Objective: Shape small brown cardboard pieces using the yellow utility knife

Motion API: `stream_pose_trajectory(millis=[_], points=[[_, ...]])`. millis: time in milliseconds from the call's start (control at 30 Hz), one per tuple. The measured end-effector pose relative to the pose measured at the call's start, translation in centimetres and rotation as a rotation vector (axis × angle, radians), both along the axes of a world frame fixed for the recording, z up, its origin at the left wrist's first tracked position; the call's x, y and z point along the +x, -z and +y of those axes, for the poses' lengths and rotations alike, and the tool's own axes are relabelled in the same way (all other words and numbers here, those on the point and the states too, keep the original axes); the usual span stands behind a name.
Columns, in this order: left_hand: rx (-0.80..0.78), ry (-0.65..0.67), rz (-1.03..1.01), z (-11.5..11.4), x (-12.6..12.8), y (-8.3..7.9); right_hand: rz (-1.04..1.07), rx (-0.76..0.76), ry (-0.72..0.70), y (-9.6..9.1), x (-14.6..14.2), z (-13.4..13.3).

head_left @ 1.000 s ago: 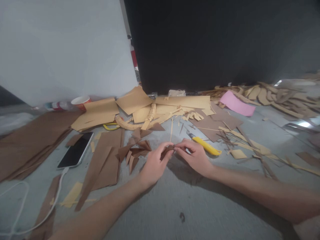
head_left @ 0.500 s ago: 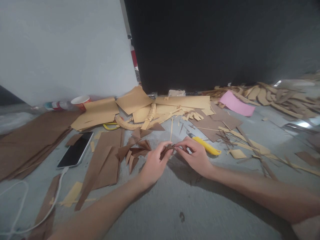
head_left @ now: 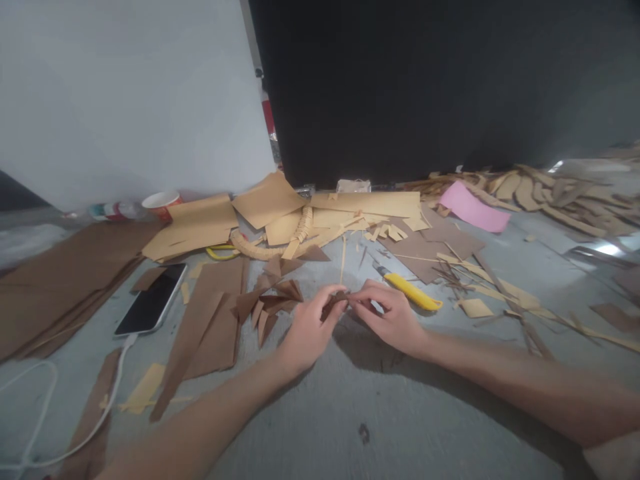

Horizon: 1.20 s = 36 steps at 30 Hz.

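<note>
My left hand (head_left: 306,328) and my right hand (head_left: 393,315) meet over the grey floor, both pinching one small folded piece of dark brown paper (head_left: 336,301) between thumb and fingers. Just left of my left hand lies a cluster of folded brown paper triangles (head_left: 273,301). A yellow utility knife (head_left: 411,291) rests on the floor right behind my right hand.
A phone (head_left: 151,299) with a white cable lies at the left beside long brown paper strips (head_left: 207,325). Tan paper sheets (head_left: 365,203), a woven tan band (head_left: 260,250), a pink sheet (head_left: 473,207), a paper cup (head_left: 161,201) and scattered offcuts line the back.
Both hands stay pinched on the small brown paper piece, with only slight finger shifts. Nothing else has moved.
</note>
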<state>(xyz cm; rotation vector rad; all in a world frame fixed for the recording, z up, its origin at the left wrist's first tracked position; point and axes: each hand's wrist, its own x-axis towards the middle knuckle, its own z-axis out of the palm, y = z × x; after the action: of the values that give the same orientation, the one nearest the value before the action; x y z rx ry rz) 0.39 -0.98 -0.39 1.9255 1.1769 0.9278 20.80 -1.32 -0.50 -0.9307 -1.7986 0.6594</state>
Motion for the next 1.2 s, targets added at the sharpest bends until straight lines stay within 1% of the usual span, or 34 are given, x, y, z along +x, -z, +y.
stream_pose_trajectory(millis=[67, 233, 300, 367, 467, 533, 667, 867, 933, 967, 1000, 1067, 1133, 1200], points=[[0.003, 0.006, -0.01, 0.0, 0.0, 0.0, 0.013, -0.044, -0.015, -0.2, 0.0, 0.1], [-0.013, 0.028, 0.018, -0.1, -0.1, 0.2, -0.01, -0.217, -0.068, -0.4, 0.1, 0.5], [-0.022, 0.028, 0.023, -0.1, -0.1, 0.2, -0.015, -0.254, -0.08, -0.3, 0.1, 0.6], [-0.028, 0.018, 0.02, -0.1, -0.1, 0.1, -0.018, -0.258, -0.05, -0.2, 0.1, 0.6], [-0.03, -0.003, 0.014, 0.0, 0.0, 0.0, -0.02, -0.223, 0.03, 0.0, 0.0, 0.5], [-0.031, -0.014, 0.015, -0.1, 0.1, -0.1, -0.024, -0.211, 0.048, 0.0, 0.0, 0.4], [-0.035, -0.027, 0.019, -0.1, 0.0, 0.0, -0.027, -0.259, -0.015, -0.2, 0.0, 0.6], [-0.077, 0.006, 0.021, -0.2, -0.2, 0.1, -0.071, -0.326, -0.094, -0.5, 0.1, 0.6], [0.007, -0.005, 0.01, -0.4, -0.1, 0.5, -0.067, -0.334, -0.108, -0.5, 0.4, 1.1], [0.085, -0.021, -0.001, -0.6, -0.1, 0.7, -0.055, -0.328, -0.096, -0.4, 0.7, 1.6], [0.18, -0.042, -0.009, -0.7, 0.0, 1.0, -0.029, -0.319, -0.064, -0.3, 0.9, 2.2], [0.353, -0.094, 0.011, -0.9, 0.3, 1.2, 0.023, -0.283, 0.064, 0.1, 1.5, 3.6], [0.461, -0.134, 0.117, -0.8, 0.5, 0.9, 0.06, -0.244, 0.2, 0.5, 2.0, 4.9], [0.532, -0.152, 0.332, -0.4, 0.3, -0.3, 0.064, -0.221, 0.25, 0.8, 2.3, 5.6]])
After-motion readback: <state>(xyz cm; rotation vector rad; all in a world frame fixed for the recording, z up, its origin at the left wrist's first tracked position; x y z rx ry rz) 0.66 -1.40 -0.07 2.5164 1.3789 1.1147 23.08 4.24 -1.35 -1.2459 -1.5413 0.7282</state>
